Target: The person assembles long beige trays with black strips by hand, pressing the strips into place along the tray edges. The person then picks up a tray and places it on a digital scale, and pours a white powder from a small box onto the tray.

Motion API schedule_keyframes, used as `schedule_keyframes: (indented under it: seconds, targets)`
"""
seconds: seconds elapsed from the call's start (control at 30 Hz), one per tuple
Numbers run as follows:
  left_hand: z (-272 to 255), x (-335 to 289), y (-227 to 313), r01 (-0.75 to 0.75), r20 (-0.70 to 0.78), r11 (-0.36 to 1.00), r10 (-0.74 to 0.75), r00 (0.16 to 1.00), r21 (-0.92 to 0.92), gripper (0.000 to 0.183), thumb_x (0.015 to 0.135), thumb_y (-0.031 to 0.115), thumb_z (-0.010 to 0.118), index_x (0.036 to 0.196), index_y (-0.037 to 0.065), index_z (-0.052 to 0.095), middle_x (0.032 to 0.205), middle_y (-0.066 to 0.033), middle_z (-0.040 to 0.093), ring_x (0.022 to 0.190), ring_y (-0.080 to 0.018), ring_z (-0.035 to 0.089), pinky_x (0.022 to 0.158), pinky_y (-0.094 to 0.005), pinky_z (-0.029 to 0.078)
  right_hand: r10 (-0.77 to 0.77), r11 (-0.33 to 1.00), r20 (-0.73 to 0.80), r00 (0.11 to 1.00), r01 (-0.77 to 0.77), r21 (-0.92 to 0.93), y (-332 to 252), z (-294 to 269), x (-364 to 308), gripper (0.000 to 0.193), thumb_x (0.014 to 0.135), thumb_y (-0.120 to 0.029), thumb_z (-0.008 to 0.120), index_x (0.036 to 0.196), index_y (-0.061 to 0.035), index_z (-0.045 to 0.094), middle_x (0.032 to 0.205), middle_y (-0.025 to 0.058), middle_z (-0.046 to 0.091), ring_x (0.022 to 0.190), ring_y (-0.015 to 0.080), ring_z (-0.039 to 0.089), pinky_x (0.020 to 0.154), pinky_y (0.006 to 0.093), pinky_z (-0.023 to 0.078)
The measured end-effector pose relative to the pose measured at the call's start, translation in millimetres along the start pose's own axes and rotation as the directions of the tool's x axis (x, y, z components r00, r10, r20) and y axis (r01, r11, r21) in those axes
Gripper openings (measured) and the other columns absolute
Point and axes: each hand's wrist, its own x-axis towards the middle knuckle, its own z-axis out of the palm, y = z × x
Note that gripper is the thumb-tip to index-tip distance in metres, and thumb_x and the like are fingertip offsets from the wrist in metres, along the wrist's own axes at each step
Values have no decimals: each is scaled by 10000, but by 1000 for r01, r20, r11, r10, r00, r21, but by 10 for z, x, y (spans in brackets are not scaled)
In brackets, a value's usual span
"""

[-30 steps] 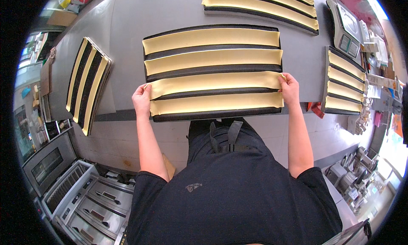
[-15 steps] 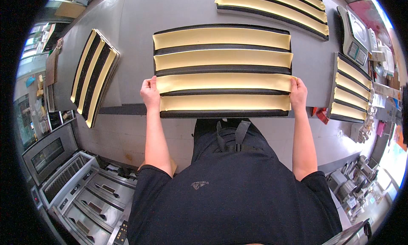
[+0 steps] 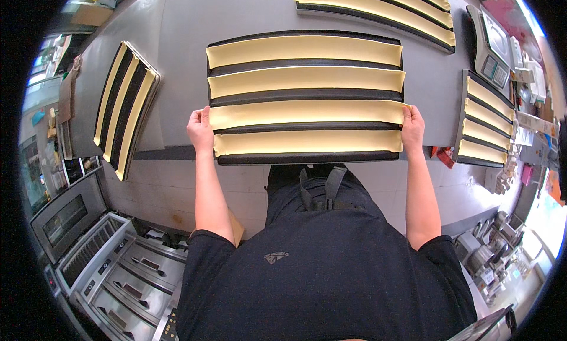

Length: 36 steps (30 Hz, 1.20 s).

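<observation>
In front of me lies a black channelled tray (image 3: 307, 94), with pale yellow dough-like strips lying lengthwise in its grooves. The third strip from the far side (image 3: 307, 114) has its left end pinched by my left hand (image 3: 201, 129) and its right end by my right hand (image 3: 413, 127). Between my hands it runs nearly straight across the tray. Nearest to me, another yellow strip (image 3: 307, 143) sags into its groove, untouched. Both hands are closed, thumb against fingers, just outside the tray's short edges.
Similar striped trays lie at the left (image 3: 125, 107), far right (image 3: 378, 10) and right (image 3: 485, 121) of the grey worktable (image 3: 183, 75). A digital scale (image 3: 493, 48) stands at the back right. Below left is a metal appliance (image 3: 127, 276) with handled fronts.
Tray and hands appear slightly further left in the picture, most of all at the left end. Both hands still pinch the same strip's ends.
</observation>
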Motion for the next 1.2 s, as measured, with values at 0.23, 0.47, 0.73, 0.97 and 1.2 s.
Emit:
schedule_keyframes:
  seconds: [0.23, 0.47, 0.73, 0.97, 1.2]
  targets:
    - [-88, -3, 46, 6, 6, 993, -6, 1000, -119, 452, 1083, 412, 755, 940, -14, 702, 794, 2, 670, 751, -85, 558, 700, -294, 500, 27, 964, 32, 999, -34, 263, -88, -174, -71, 314, 1166, -280, 607, 1153, 4, 740, 947, 16, 755, 899, 108, 639, 836, 314, 543]
    - [-62, -1, -62, -26, 54, 999, 24, 998, 37, 392, 1104, 365, 735, 967, -2, 703, 833, 14, 678, 783, -77, 580, 732, -272, 510, 2, 976, 14, 1000, -5, 218, -39, -58, -58, 293, 1154, -265, 638, 1125, 6, 744, 936, -5, 729, 876, 80, 613, 823, 282, 525]
    - [-42, -21, -29, -97, -9, 993, 98, 995, 64, 313, 1113, 301, 707, 1078, -9, 731, 883, -62, 730, 809, -147, 632, 768, -335, 548, 17, 973, -16, 1000, -13, 232, 82, 2, -49, 285, 1107, -271, 727, 1051, 8, 719, 905, -1, 721, 855, 80, 602, 802, 273, 516]
    - [-116, -20, -123, -97, -39, 877, 131, 991, 471, 404, 1154, 384, 589, 1186, 0, 713, 1137, -170, 748, 1014, -314, 729, 894, -445, 572, 3, 993, -76, 997, 6, 120, 9, 40, -61, 273, 1083, -261, 751, 1083, 8, 709, 863, 40, 728, 802, 88, 605, 749, 281, 517]
    - [792, -753, 1367, -570, 237, 804, 528, 816, 169, 136, 1063, 115, 663, 1148, 15, 696, 1042, -156, 687, 1026, -346, 698, 876, -450, 563, 27, 998, -125, 992, -19, 65, -241, 35, -269, 183, 1017, -159, 781, 1045, 4, 700, 811, 33, 659, 724, 136, 592, 694, 299, 513]
